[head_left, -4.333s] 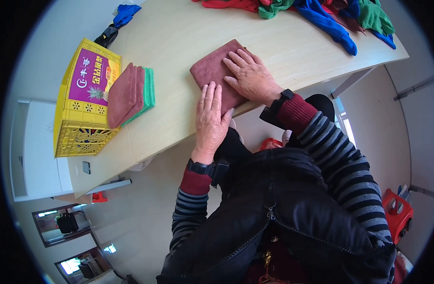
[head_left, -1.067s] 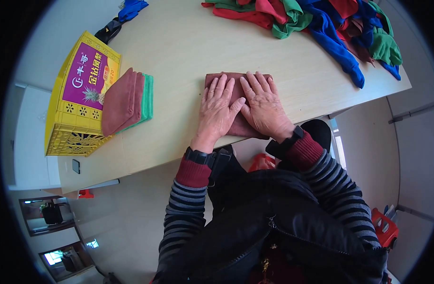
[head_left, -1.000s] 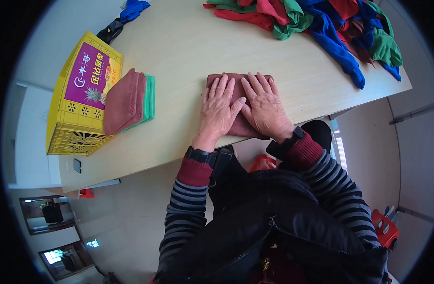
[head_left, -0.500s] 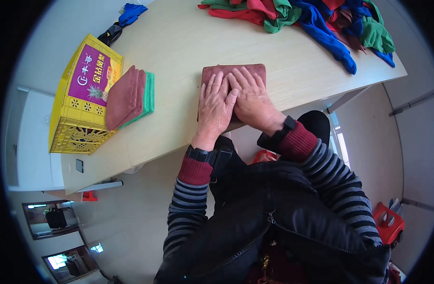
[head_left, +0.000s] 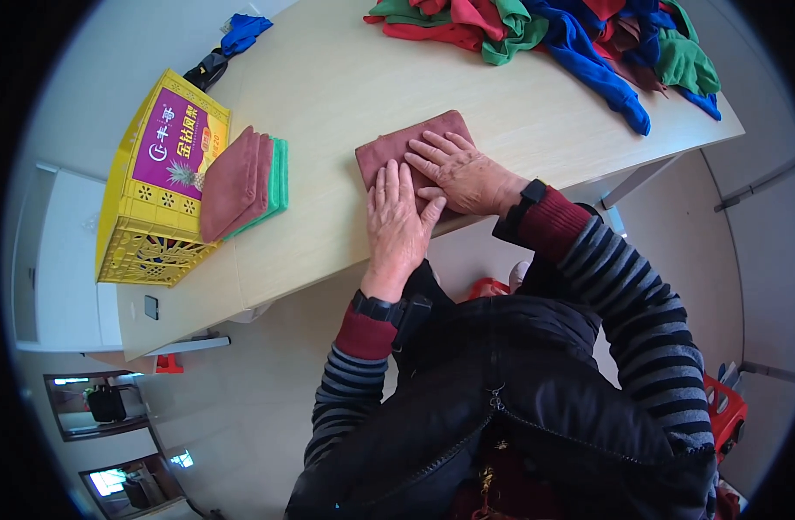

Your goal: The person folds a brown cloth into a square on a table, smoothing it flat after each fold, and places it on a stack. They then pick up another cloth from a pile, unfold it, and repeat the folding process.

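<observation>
A folded reddish-brown cloth (head_left: 406,140) lies at the near edge of the table, turned at an angle. My left hand (head_left: 395,225) rests on its left near part, fingers stretched out and pointing away from me. Flat across the right side of the cloth lies my right hand (head_left: 469,176), its fingers spread toward the left. Both palms press down on the cloth and cover much of its near half. To the left, a small stack of folded cloths, brown (head_left: 233,186) in front and green (head_left: 274,191) behind, leans against a yellow crate.
The yellow plastic crate (head_left: 124,234) with a purple label stands at the table's left. A loose heap of blue, red, green and brown cloths (head_left: 579,39) covers the far right. A small dark flat object (head_left: 151,307) lies near the left corner of the table (head_left: 311,104).
The folded cloth has turned counterclockwise and shifted slightly left. My right hand has swung so its fingers point more leftward, and my left hand has slid a little nearer to me.
</observation>
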### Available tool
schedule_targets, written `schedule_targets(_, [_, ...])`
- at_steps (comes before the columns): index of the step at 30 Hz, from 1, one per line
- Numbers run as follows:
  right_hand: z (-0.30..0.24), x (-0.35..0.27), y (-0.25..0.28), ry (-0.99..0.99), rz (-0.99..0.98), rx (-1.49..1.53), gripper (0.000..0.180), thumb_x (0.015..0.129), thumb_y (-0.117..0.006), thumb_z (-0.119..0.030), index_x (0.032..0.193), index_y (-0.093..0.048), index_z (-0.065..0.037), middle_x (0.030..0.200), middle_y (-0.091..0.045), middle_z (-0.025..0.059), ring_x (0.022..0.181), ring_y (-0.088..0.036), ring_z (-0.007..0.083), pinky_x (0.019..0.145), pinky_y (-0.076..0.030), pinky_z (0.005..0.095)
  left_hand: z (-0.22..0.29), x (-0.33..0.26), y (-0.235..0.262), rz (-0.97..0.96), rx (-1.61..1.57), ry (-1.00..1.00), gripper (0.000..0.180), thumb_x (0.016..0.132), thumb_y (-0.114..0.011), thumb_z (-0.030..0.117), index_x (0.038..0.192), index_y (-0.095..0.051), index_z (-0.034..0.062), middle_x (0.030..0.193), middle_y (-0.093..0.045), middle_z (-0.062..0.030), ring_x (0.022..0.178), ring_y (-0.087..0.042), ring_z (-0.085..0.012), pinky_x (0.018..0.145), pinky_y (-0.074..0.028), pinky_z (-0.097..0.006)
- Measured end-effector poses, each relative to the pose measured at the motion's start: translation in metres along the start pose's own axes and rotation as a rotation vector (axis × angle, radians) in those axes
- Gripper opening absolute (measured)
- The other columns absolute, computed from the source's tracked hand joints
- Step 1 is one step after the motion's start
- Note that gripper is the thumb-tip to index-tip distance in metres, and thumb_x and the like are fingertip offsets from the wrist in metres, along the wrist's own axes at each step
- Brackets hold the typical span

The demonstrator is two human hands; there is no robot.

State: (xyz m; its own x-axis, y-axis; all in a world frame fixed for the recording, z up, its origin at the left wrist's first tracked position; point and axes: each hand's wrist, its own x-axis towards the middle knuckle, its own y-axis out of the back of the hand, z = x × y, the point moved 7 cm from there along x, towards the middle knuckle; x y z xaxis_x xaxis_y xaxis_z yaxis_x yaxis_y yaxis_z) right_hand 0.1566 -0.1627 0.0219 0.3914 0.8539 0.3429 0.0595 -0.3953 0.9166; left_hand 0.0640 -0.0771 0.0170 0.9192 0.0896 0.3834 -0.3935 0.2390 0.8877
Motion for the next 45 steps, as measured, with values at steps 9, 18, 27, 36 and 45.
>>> schedule_targets(9, [0.0,0.014,0.001,-0.192,0.1,-0.044,0.059,0.102,-0.046,-0.041,0.148,-0.047,-0.003,0.155,-0.043,0.0174,0.147,-0.034,0.0355,0.122,-0.023,0.0514,-0.012,0.035,0.012,0.004,-0.075,-0.001,0.081,0.102,-0.04,0.061,0.148,-0.042,-0.0065,0.158,-0.035,-0.025,0.149,-0.029,-0.0382,0.122,-0.02,-0.052])
schedule_targets(18, [0.01,0.01,-0.012,-0.29,0.118,-0.077,0.062,0.1,-0.046,-0.041,0.148,-0.046,-0.003,0.156,-0.042,0.0197,0.148,-0.032,0.0369,0.123,-0.02,0.0534,-0.029,0.047,-0.018,-0.067,-0.12,0.004,0.084,0.102,-0.035,0.064,0.152,-0.039,-0.0026,0.161,-0.033,-0.0223,0.152,-0.025,-0.0362,0.123,-0.018,-0.051])
schedule_targets(27, [0.012,0.011,-0.01,-0.346,0.085,-0.087,0.065,0.102,-0.046,-0.047,0.151,-0.044,-0.004,0.158,-0.039,0.0188,0.15,-0.03,0.0349,0.123,-0.021,0.0522,-0.054,0.053,-0.024,-0.064,-0.057,0.096,0.084,0.102,-0.035,0.065,0.154,-0.036,-0.0009,0.161,-0.032,-0.0222,0.151,-0.026,-0.0364,0.123,-0.018,-0.052])
schedule_targets(36, [0.016,-0.004,-0.004,-0.408,0.08,-0.058,0.068,0.102,-0.047,-0.048,0.153,-0.039,-0.003,0.161,-0.034,0.0193,0.151,-0.028,0.0354,0.122,-0.023,0.0502,-0.071,0.037,-0.012,-0.098,0.004,0.236,0.084,0.102,-0.035,0.063,0.156,-0.032,-0.001,0.161,-0.033,-0.023,0.152,-0.026,-0.0365,0.124,-0.016,-0.053])
schedule_targets(45, [0.027,-0.021,0.014,-0.533,-0.011,-0.171,0.069,0.103,-0.048,-0.046,0.155,-0.035,-0.002,0.161,-0.033,0.0201,0.151,-0.028,0.0375,0.123,-0.022,0.0497,-0.07,0.012,0.019,-0.06,0.17,0.281,0.077,0.104,-0.038,0.057,0.154,-0.037,-0.0016,0.161,-0.033,-0.0231,0.153,-0.025,-0.0359,0.124,-0.014,-0.055])
